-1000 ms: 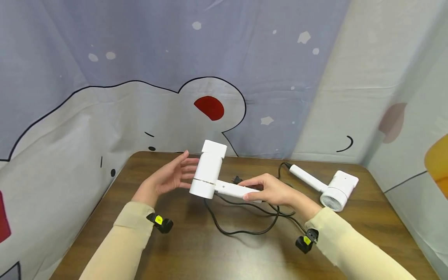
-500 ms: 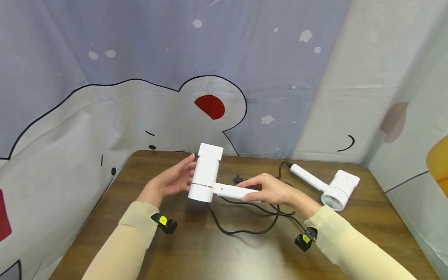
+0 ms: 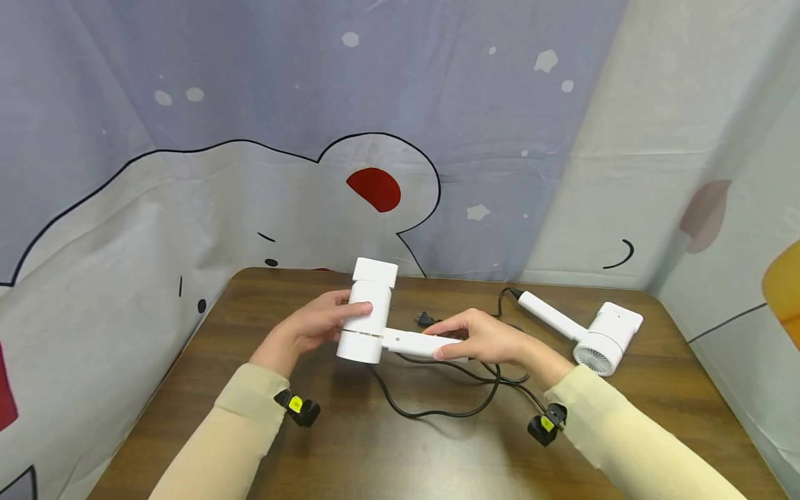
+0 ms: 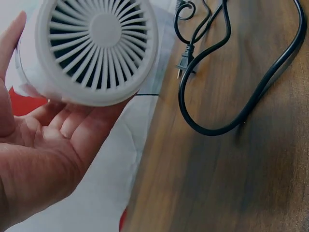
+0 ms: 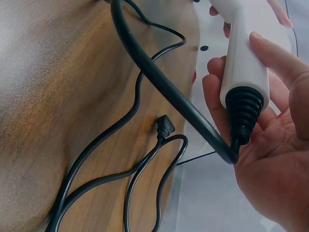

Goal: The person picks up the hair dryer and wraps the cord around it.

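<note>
Both hands hold a white hair dryer point(image 3: 370, 305) above the table in the head view. The left hand point(image 3: 315, 321) grips its barrel, thumb across the front and fingers behind. Around the handle, the right hand point(image 3: 481, 340) curls its fingers and thumb near the cord end. In the left wrist view the slatted round air inlet point(image 4: 106, 31) faces the camera beside the left palm point(image 4: 43, 159). From the handle's ribbed black sleeve point(image 5: 245, 108), seen in the right wrist view, a black cord point(image 5: 169, 94) bends away below the right palm point(image 5: 270, 169).
A second white hair dryer point(image 3: 606, 338) lies on the brown wooden table point(image 3: 400, 458) at the right. Black cord loops point(image 3: 431, 415) lie under and between the hands. A two-pin plug point(image 3: 425, 319) rests behind them. A printed curtain point(image 3: 250, 83) hangs along the table's back edge.
The left hand has moved right and closed on the barrel, its thumb now across the front. The held hair dryer has dropped slightly. The right hand keeps its grip on the handle.
</note>
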The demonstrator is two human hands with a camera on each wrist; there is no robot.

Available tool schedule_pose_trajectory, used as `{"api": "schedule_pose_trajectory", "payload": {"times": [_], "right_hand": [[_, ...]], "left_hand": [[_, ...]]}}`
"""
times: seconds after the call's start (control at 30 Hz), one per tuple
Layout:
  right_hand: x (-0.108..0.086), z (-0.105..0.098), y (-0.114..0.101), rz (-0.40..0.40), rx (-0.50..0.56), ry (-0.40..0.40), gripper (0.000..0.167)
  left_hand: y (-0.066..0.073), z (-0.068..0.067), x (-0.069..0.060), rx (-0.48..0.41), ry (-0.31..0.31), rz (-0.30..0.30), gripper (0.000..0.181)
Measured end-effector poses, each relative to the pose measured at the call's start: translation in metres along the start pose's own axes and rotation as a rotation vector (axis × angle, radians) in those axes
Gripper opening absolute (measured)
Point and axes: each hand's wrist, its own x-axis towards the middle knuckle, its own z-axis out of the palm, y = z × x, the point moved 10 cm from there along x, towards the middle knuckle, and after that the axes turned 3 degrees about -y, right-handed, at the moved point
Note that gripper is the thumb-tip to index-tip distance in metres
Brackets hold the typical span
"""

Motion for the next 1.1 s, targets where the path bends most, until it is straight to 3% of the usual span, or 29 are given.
{"api": "schedule_pose_trajectory", "payload": {"times": [0.27, 0.4, 0.57, 0.8, 1.1], "right_hand": [[0.003, 0.001, 0.003, 0.031, 0.078, -0.014, 0.039], [-0.003, -0.002, 0.009, 0.063, 0.208, -0.022, 0.05], [-0.02, -0.012, 0.027, 0.101, 0.387, 0.076, 0.057], [-0.034, -0.006, 0.035, 0.04, 0.523, 0.173, 0.056], [-0.044, 0.015, 0.031, -0.05, 0.808, 0.24, 0.033]], "left_hand": [[0.002, -0.004, -0.002, 0.001, 0.065, 0.034, 0.062], [0.004, -0.009, -0.004, -0.02, 0.083, 0.06, 0.061], [0.007, -0.022, -0.008, -0.041, 0.138, 0.07, 0.06], [0.008, -0.038, -0.014, -0.066, 0.205, 0.081, 0.059], [0.015, -0.044, -0.015, -0.122, 0.223, 0.116, 0.056]]}}
